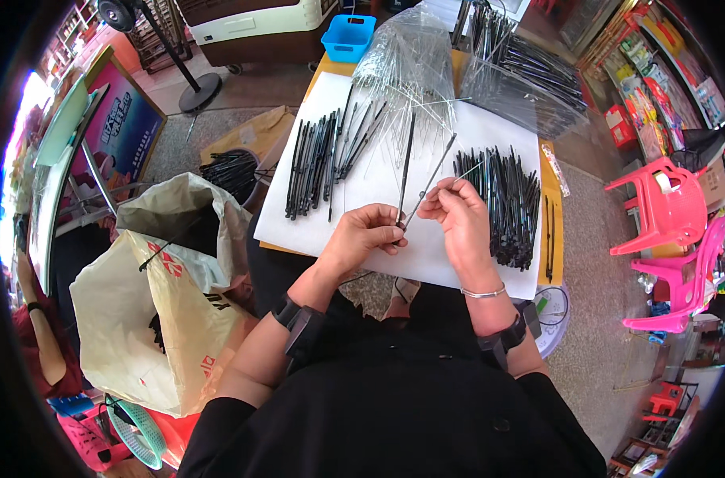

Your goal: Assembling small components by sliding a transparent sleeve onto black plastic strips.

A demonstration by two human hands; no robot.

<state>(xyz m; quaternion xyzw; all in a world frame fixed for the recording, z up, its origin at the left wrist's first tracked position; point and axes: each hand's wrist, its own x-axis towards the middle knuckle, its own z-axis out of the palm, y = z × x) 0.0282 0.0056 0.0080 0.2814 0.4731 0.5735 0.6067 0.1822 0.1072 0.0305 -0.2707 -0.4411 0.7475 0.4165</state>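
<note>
My left hand (370, 237) is closed around the lower ends of thin black rods, just above the table's near edge. One black rod (408, 163) stands up nearly straight from it; a second, slanted rod (436, 171) leans right, with its lower end between my two hands. My right hand (462, 219) is raised beside it, thumb and fingers pinched on what looks like a thin silvery wire (471, 171). Bunched black rods (313, 163) lie to the left on the white table covering (354, 191), and a denser row of rods (506, 207) lies to the right.
A clear plastic bag (406, 52) with thin wires spilling out tops the table, beside a blue basket (349, 38). More black rods (542, 68) lie in plastic at the back right. Large sacks (151, 311) stand left. Pink plastic chairs (661, 203) and a stocked shelf are at right.
</note>
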